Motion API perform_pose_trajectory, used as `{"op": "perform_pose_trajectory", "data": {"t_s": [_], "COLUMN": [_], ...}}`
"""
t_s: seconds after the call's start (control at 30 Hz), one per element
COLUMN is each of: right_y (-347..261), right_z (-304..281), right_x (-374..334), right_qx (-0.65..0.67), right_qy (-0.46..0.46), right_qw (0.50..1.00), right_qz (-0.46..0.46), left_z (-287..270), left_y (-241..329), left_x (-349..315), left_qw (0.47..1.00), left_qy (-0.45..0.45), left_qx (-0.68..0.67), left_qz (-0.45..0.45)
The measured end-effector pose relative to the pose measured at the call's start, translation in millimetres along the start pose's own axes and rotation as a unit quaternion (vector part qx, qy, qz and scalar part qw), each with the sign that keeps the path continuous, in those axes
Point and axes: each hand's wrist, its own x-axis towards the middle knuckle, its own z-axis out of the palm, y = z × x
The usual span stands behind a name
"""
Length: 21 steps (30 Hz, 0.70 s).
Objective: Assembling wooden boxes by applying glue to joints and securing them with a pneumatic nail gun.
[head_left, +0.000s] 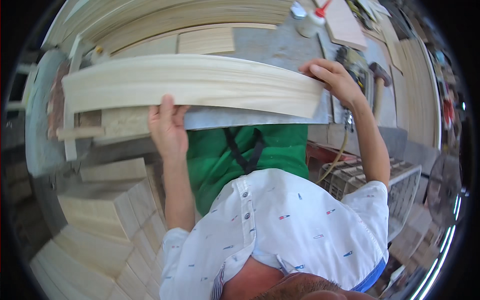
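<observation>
A long, pale wooden board (195,82) is held over the workbench, stretching from left to right across the view. My left hand (169,127) grips its near edge left of the middle, one digit lying on the upper face and the others partly hidden. At the board's right end, my right hand (332,80) is closed round the far corner with fingers bent; part of its grip is hidden. Beneath the board shows the grey bench top (250,116). Just beyond it, a shorter flat wood piece (206,41) lies on the bench.
Long stacked boards (190,17) line the far side. A white glue bottle with a red nozzle (311,24), a power tool (350,62) and a hammer (380,82) are at the right. Cut wood blocks (100,210) are piled lower left; a plastic crate (395,185) stands lower right.
</observation>
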Motion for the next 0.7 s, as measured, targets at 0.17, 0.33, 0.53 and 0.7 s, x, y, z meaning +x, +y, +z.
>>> {"op": "perform_pose_trajectory", "data": {"t_s": [0.17,0.33,0.53,0.7], "right_y": [16.1,-4.1,-26.2,-32.7], "right_z": [7.3,38.0,59.6,71.5], "right_x": [-9.4,-14.5,-8.0,3.5], "right_qx": [-0.002,-0.423,-0.617,-0.583], "right_qy": [0.101,0.138,0.095,0.087], "right_qw": [0.993,0.884,0.751,0.783], "right_qz": [0.053,-0.144,-0.217,-0.197], "left_z": [3.8,17.1,16.9,14.4], "left_y": [-2.9,1.8,10.8,23.6], "left_x": [6.3,10.1,11.9,16.4], "left_qw": [0.999,1.0,1.0,0.999], "left_qy": [0.021,0.02,0.01,0.021], "left_qx": [0.0,-0.004,-0.025,-0.023], "left_qz": [-0.027,-0.003,0.015,0.029]}}
